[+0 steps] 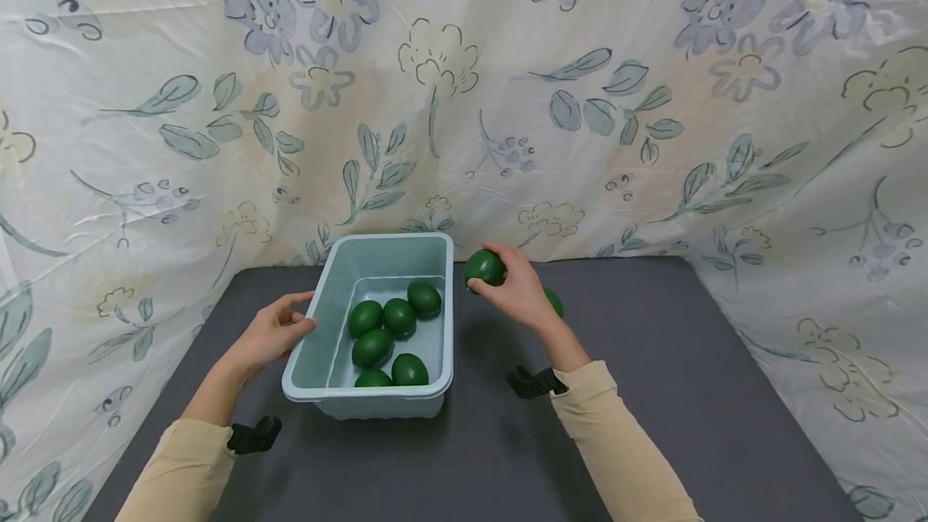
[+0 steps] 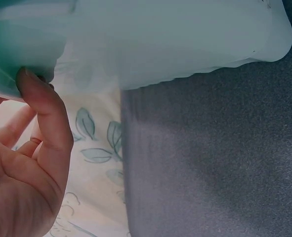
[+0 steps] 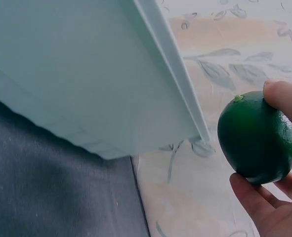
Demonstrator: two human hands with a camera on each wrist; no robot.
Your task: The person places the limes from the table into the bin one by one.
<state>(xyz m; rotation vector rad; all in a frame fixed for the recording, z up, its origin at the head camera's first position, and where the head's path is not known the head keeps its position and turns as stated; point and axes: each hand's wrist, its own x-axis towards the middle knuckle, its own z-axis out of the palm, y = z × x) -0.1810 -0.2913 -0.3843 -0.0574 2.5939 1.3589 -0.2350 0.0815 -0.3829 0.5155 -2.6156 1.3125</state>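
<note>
My right hand (image 1: 516, 290) grips a dark green egg-shaped fruit (image 1: 484, 267), held up just outside the right rim of a pale blue-green plastic bin (image 1: 380, 238). In the right wrist view the fruit (image 3: 257, 138) is smooth and shiny with a small light green stem spot, thumb and fingers around it. My left hand (image 1: 271, 334) holds the bin's left rim, and the left wrist view shows the thumb (image 2: 44, 98) pressed on the bin wall. Several matching fruits (image 1: 372, 349) lie in the near half of the bin.
Another green fruit (image 1: 554, 301) is on the dark grey table (image 1: 652, 393), partly hidden behind my right hand. A floral cloth (image 1: 464, 103) hangs along the back and both sides. Black straps (image 1: 535, 383) sit at both wrists.
</note>
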